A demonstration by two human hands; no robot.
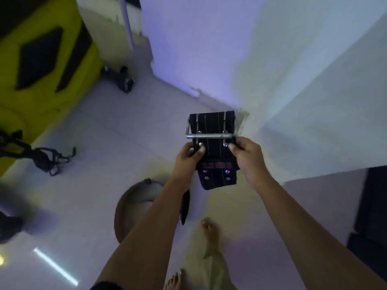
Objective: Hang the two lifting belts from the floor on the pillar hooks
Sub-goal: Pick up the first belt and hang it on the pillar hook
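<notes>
Facing the white pillar (209, 49), hooks out of view, best to raise the black belt (212, 130), pinched chest-high by left hand (187, 159) and right hand (248, 158), buckle (209, 135) leading; brown belt (125, 206) floor-bound.

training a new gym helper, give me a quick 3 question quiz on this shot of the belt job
1. True or false: both hands hold the black belt at its metal buckle.
2. Where is the brown belt? A) on a hook B) on the floor C) in the left hand
3. Fill in: the left hand and right hand each pinch the belt just below the ____.

Key: 1 true; 2 B; 3 buckle
</notes>
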